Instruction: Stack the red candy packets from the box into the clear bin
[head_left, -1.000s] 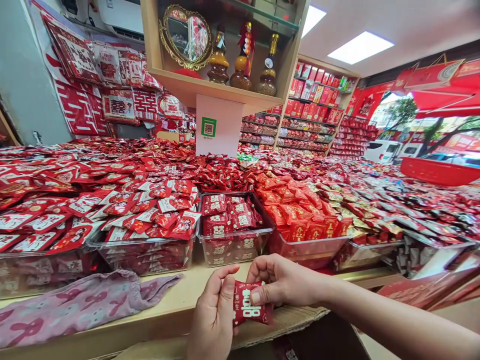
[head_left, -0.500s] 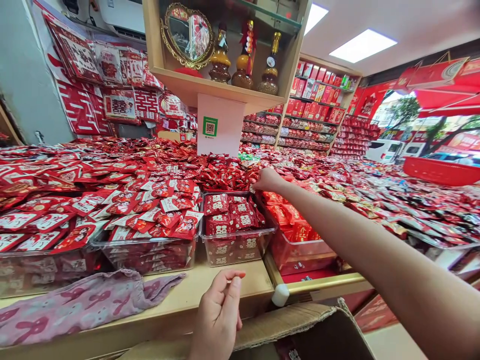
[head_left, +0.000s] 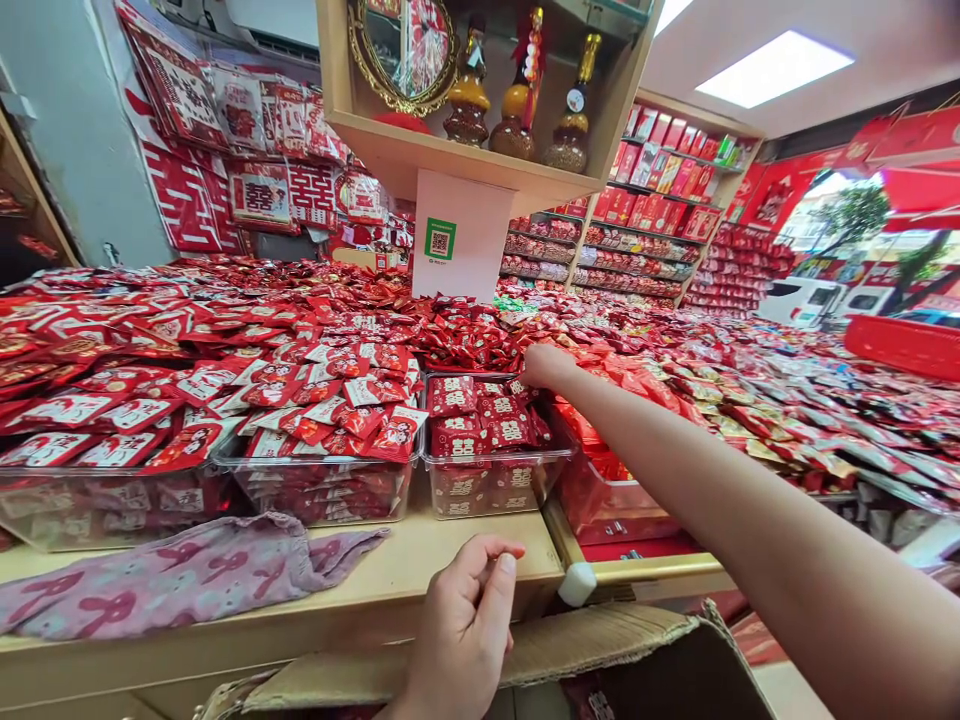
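My right hand (head_left: 549, 370) reaches to the back right of a clear bin (head_left: 499, 482) of dark red packets (head_left: 459, 437). Its fingers point down and away, and a packet shows beside them; whether it is gripped is hidden. My left hand (head_left: 469, 615) hangs above the cardboard box (head_left: 592, 650), with its fingers curled and the thumb against the index finger. Nothing shows between them. To the left stands another clear bin (head_left: 322, 490) with red and white packets (head_left: 292, 400).
A pink patterned cloth (head_left: 187, 580) lies along the counter's front edge. Right of the dark red packets stands a bin (head_left: 619, 505) of bright red packets. A display shelf (head_left: 465, 165) with bottles overhangs the back. A white corner cap (head_left: 577, 583) sticks out in front.
The view has turned slightly left, so the scene sits further right. My right hand has come lower, nearer the dark red packets. My left hand keeps its curled shape.
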